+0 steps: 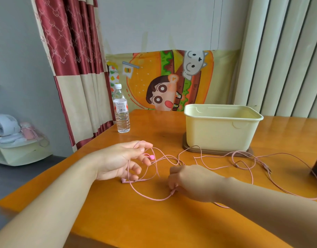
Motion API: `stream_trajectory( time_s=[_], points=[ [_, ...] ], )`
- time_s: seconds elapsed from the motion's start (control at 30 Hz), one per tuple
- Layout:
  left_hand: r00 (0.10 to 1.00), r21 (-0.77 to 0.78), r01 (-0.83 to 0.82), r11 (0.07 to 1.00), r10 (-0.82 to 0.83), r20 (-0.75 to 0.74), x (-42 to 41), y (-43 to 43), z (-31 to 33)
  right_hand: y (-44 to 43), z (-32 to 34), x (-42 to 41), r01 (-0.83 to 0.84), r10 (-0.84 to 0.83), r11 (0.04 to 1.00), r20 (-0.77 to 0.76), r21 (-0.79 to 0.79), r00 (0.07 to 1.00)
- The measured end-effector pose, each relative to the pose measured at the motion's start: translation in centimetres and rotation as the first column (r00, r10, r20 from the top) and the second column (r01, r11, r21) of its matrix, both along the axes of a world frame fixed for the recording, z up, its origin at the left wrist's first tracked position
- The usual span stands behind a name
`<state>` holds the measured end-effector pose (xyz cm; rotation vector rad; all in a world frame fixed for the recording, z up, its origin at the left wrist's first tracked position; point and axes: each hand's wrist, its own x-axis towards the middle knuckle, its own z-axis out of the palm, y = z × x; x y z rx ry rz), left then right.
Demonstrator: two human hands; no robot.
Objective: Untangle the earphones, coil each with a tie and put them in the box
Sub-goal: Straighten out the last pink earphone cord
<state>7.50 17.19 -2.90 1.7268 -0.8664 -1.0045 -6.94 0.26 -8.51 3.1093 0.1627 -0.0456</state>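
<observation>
Right fingers (pixel 172 185), curled knuckles-up, pinch the pink earphones (pixel 134 181) cord low on the tabletop (pixel 136 221). The left hand (pixel 118 160), palm up, holds a loop between thumb and forefinger, its other fingers loosely spread. The tangle trails towards the open cream box (pixel 218 133). The bottle (pixel 121 113) label's print is unreadable.

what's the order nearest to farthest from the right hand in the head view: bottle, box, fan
1. box, just behind the right hand
2. bottle, back left on the table
3. fan, off the table, far left
</observation>
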Motion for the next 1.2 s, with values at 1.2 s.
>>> stream_trajectory(
  time_s=[1.2],
  points=[
    [0.908,-0.565,-0.003,0.825,0.239,0.345,-2.4,-5.3,5.2,-0.2,11.7,-2.6,-0.293,-0.03,0.92,0.792,0.261,0.61]
  ],
)
